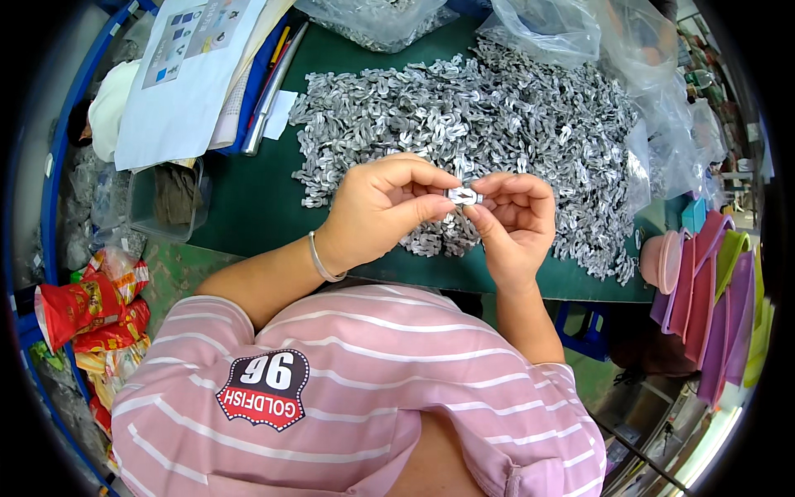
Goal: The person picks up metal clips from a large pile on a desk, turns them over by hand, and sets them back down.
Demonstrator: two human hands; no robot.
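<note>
A pink shirt with white stripes (pixel 356 398) is nearest, on the wearer's side of both hands. A pale bracelet (pixel 315 257) encircles the wrist behind the left hand (pixel 373 199). The left hand is narrowed to a pinch, its thumb and fingers on the left end of a small silvery metal piece (pixel 464 196). The right hand (pixel 517 224) is likewise narrowed, thumb and fingertips at the right end of the same piece, which is held between the two hands, above the near part of a broad pile of similar metal pieces (pixel 464 116). The pile spreads beneath and beyond both hands over a dark green surface (pixel 248 207). Left of the left hand, a clear plastic container (pixel 157 228) contains a dark brown cloth (pixel 175 192). Beyond the container, farther to the left hand's upper left, are white papers (pixel 178 116), with a long silver tool (pixel 273 95) just beside them. To the right of the right hand, past the pile, lies crumpled clear plastic (pixel 667 157). Farthest ahead of the left hand, a clear bag (pixel 377 25) contains more grey pieces.
</note>
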